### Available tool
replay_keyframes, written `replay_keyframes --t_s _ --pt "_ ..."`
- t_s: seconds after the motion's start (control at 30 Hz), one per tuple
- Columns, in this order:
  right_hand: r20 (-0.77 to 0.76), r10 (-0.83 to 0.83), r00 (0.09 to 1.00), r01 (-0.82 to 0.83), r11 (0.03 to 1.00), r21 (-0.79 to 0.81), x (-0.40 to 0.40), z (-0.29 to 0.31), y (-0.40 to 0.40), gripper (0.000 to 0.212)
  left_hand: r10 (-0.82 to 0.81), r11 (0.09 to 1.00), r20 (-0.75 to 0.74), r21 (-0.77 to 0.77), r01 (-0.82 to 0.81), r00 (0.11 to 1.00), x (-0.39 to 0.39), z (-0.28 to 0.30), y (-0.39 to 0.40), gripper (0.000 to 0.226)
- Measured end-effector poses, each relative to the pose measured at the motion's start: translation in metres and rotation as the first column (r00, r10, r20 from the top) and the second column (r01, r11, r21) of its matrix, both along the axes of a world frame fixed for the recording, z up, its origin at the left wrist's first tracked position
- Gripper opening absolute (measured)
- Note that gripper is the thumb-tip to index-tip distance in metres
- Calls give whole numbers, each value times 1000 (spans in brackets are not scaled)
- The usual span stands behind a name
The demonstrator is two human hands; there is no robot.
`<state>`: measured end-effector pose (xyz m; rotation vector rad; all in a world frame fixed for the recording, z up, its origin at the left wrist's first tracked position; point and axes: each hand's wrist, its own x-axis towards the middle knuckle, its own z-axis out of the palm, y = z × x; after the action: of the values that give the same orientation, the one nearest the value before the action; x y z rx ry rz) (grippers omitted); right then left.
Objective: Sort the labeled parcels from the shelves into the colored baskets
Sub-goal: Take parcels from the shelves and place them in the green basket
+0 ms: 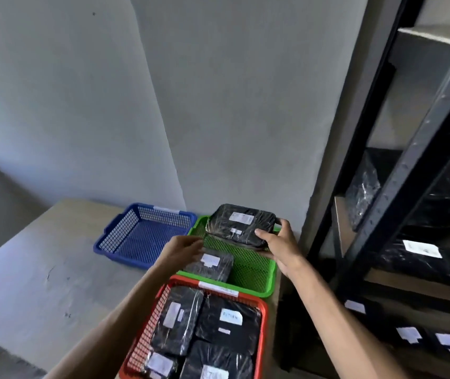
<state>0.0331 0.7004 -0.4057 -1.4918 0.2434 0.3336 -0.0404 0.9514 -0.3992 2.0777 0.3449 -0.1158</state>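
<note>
Parcels are what is being sorted: the blue basket (144,236) is sitting without any, and the left hand (182,248) is hovering with relaxed fingers, holding nothing, just above a small parcel (210,265) in the green basket (254,272). The right hand (278,242) is grasping the wrapped parcel (241,225) by its right edge over that basket. Its film is looking slick, its body firm and fairly light; edges are probably offering the surest hold.
</note>
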Motion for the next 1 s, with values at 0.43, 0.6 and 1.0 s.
replay_keyframes --t_s 0.43,0.6,1.0 --pt "-115 -302 946 197 822 -535 72 -120 67 52 -691 406 -392 484 775 607 87 -127 60 114" --pt "-163 -299 940 167 821 -547 101 -168 77 43 -749 395 -320 487 779 580 88 -170 91 110" --pt "-252 56 966 -223 672 -706 120 -153 136 45 -767 477 -203 454 753 609 88 -188 103 107"
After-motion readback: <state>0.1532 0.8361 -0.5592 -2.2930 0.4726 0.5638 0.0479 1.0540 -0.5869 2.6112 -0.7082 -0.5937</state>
